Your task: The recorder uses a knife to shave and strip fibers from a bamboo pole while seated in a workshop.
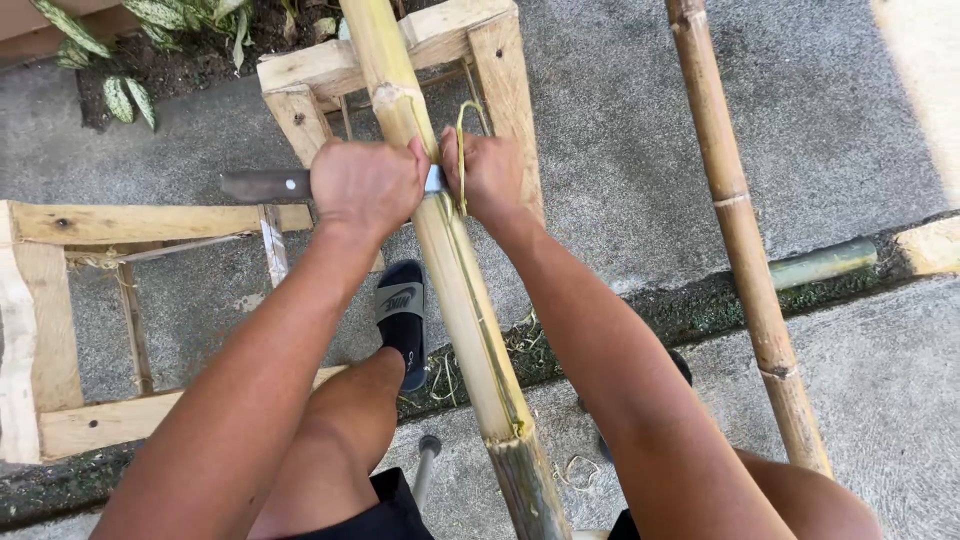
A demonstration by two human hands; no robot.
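A long yellow bamboo pole (462,300) runs from the bottom centre up over a wooden frame (310,70). A knife lies across the pole; its dark wooden handle (265,185) sticks out to the left and a bit of blade (433,180) shows between my hands. My left hand (368,185) is closed on the knife left of the pole. My right hand (488,175) grips the blade's far end on the pole's right side. A thin green strip of skin (461,150) curls up off the pole beside my right hand.
A second bamboo pole (745,240) slants along the right. Another rough wooden frame (60,300) lies at left. My foot in a dark slipper (401,315) stands on the concrete under the pole. Shavings (520,340) lie in the ground seam. Plants (130,60) grow at top left.
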